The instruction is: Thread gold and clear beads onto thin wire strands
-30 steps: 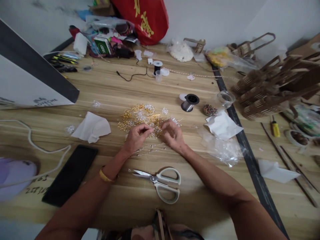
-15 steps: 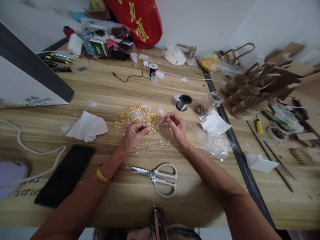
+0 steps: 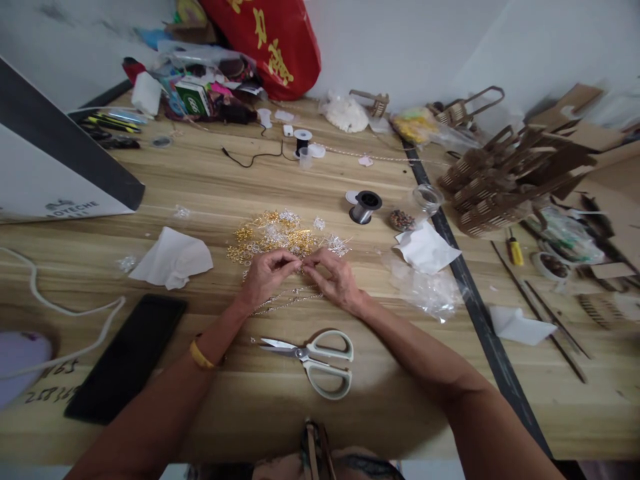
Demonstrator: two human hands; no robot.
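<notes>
My left hand (image 3: 270, 277) and my right hand (image 3: 334, 280) meet fingertip to fingertip at the near edge of a pile of gold and silver beads (image 3: 275, 233). Both are pinched closed, and whatever sits between the tips is too small to make out. Under and just below the hands lies a thin beaded chain (image 3: 287, 301), partly covered by my right hand. Silver pins (image 3: 339, 245) are heaped just beyond my right hand. Scissors (image 3: 305, 357) with pale handles lie nearer me, blades parted and pointing left.
On the left are a white cloth (image 3: 173, 259) and a black phone (image 3: 127, 357). A wire spool (image 3: 365, 207), a bead jar (image 3: 403, 220), white paper (image 3: 427, 247) and clear plastic bags (image 3: 433, 290) lie on the right. Small brown baskets (image 3: 493, 180) crowd the far right.
My right hand has moved left from the silver pins to meet my left hand, which stays in nearly the same place. The view has shifted slightly.
</notes>
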